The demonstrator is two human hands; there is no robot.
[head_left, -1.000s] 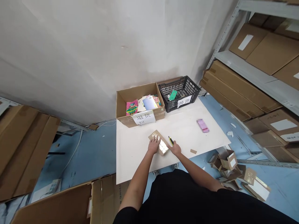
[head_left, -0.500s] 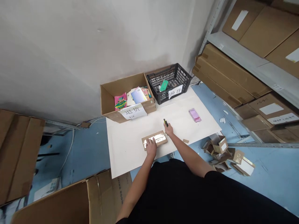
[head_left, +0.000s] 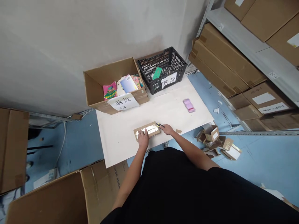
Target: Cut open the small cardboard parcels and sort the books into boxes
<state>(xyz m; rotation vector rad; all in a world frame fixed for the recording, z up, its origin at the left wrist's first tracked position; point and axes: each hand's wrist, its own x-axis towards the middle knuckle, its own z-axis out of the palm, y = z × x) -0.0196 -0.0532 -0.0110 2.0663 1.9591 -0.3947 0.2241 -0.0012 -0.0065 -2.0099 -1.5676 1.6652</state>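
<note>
A small flat cardboard box [head_left: 153, 132] with a shiny label or tape strip on top lies on the white table [head_left: 119, 149]. My left hand [head_left: 143, 138] rests on its left part, fingers spread over the top. In my right hand [head_left: 167, 129] is a black and yellow utility knife [head_left: 160, 125], gripped with its tip at the box's right end. Whether the blade touches the cardboard is too small to tell. A small brown cardboard scrap [head_left: 178, 131] lies right of my right hand.
Behind stand an open carton [head_left: 94, 96] of booklets and a black plastic crate [head_left: 151, 88] with a green item. A pixelated pink-purple object [head_left: 188, 105] lies on the right. Shelves of cartons [head_left: 224, 65] line the right; opened small boxes [head_left: 211, 137] litter the floor; a large carton [head_left: 98, 193] is front left.
My right hand has lowered the utility knife from upright above the box to its right end, the tip now pointing left. My left hand stays on the box. The view has shifted.
</note>
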